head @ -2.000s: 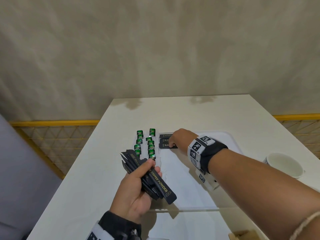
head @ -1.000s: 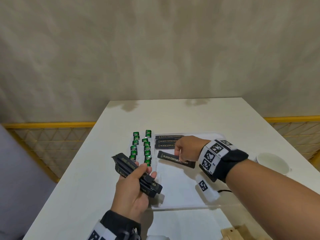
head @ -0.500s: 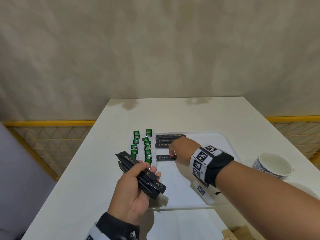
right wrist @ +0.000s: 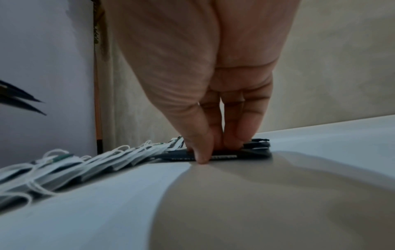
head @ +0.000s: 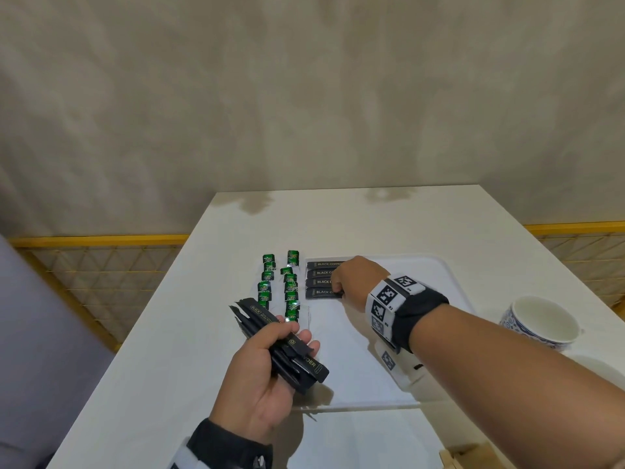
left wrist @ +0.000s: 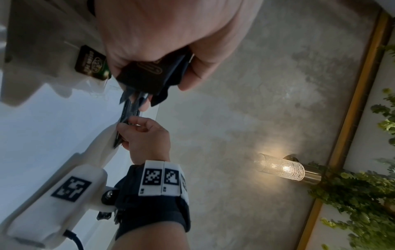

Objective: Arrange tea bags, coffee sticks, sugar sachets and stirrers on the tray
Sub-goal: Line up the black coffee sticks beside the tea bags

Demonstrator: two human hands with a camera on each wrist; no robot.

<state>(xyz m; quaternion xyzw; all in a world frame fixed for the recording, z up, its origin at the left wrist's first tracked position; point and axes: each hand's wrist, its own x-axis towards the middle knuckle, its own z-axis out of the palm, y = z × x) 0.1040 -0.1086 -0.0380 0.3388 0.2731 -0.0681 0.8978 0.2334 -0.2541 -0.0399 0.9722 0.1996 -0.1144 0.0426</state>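
The fourth black coffee stick (head: 321,292) is pressed flat onto the white tray (head: 449,279) under the right hand (head: 355,282), seemingly pinched at thumb-tip, best squared against its row, while spare sticks (head: 287,346) are clasped by the left hand (head: 260,377).

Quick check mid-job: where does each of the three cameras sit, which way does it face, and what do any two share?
Head: worn high, looks forward and down at the table, tray, tea bags; both hands and forearms show.
Left wrist: looks along the left hand gripping the coffee sticks, past it to the right hand and a wall lamp.
Right wrist: low over the tray, looks along the right hand's fingers touching the laid coffee stick.
Shared: head and right wrist both show the tea bags.
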